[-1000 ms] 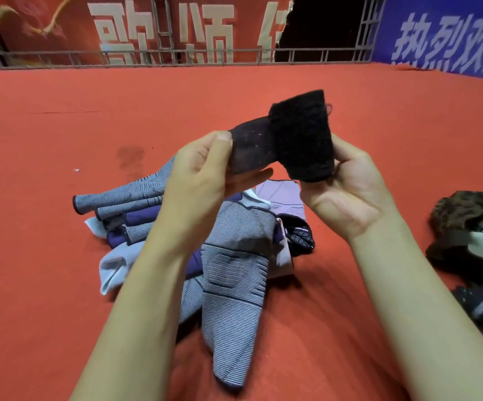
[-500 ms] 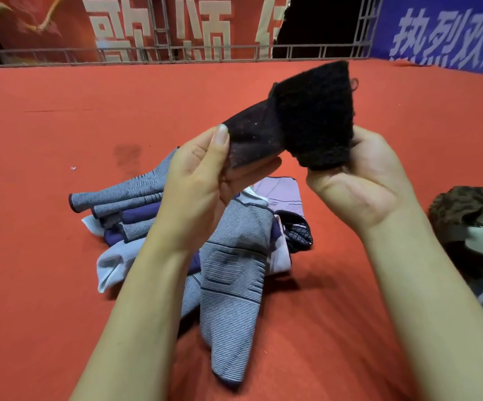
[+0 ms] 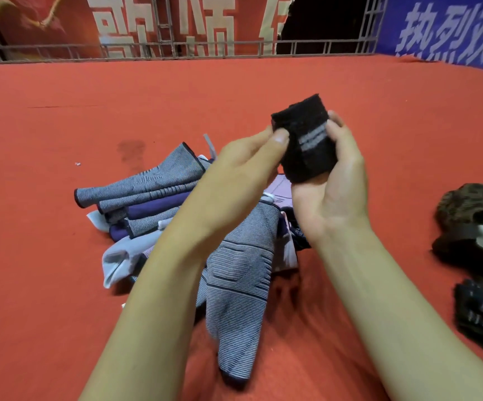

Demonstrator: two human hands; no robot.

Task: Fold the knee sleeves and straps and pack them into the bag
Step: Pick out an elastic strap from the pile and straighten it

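My right hand (image 3: 333, 195) cups the folded black strap (image 3: 304, 140) in curled fingers above the red carpet (image 3: 46, 256) while my left hand (image 3: 243, 169) pinches its near edge, over the heap of striped knee sleeves (image 3: 234, 273) mid-carpet

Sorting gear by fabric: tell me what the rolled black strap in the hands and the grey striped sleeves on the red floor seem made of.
Rolled black strap: looks like fuzzy, matte elastic or hook-and-loop fabric, with two pale woven stripes; both hands grip it. Grey striped knee sleeves: apparently stretchy knit, shown by fine ribbed lines and dark bound edges. Red floor covering: seemingly flat, matte felt-like carpet.
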